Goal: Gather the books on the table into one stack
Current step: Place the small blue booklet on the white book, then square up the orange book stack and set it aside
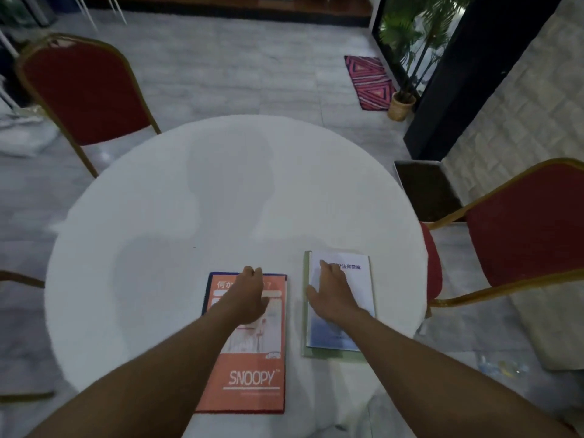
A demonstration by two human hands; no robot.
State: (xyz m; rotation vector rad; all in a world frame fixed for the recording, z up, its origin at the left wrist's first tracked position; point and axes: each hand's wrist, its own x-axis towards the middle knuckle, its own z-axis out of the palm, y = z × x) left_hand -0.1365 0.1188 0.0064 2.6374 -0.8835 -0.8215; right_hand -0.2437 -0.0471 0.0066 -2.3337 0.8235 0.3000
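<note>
orange snoopy paperback (252, 371) under flat left hand (248, 295); right hand (333, 295), spread, presses white-blue booklet (343, 320) lower right; slide together squarely.

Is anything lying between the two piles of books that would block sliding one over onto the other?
Nothing visible does. Only a bare strip of white table separates the orange Snoopy book under the left hand from the white-covered book under the right hand.

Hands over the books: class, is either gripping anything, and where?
Nothing gripped. The left hand rests on the orange book, the right hand on the white book.
</note>
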